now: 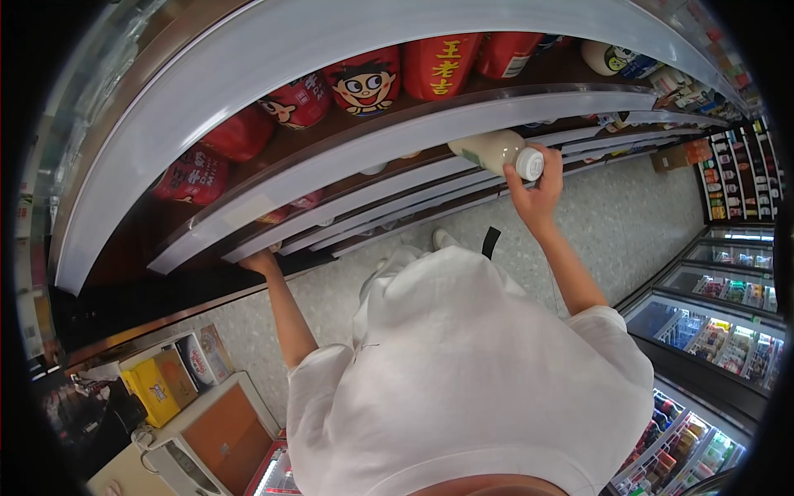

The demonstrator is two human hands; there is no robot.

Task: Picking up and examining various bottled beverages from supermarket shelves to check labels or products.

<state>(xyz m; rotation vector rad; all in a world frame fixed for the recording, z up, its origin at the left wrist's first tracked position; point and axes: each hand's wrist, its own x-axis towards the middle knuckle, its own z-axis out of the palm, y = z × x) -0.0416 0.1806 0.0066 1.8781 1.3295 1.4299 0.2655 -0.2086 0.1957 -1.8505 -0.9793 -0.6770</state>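
My right hand [538, 189] grips a large bottle [490, 150] of pale, milky drink by its neck, just below the white cap. The bottle lies tilted, its base end at a lower shelf of the store rack. My left hand [260, 261] reaches to the left end of a lower shelf; its fingers are partly hidden by the shelf edge, and whether it holds something cannot be seen. Above, red cans with a cartoon face [366, 84] and a red container with yellow characters [441, 65] stand on a higher shelf [397, 133].
Glass-door drink coolers [707, 335] line the right side. A stocked rack [738, 173] and a cardboard box [676, 156] are at the far right. At lower left are a yellow carton [149, 392] and a cabinet with a brown panel [226, 431]. Speckled floor [608, 211] shows below the shelves.
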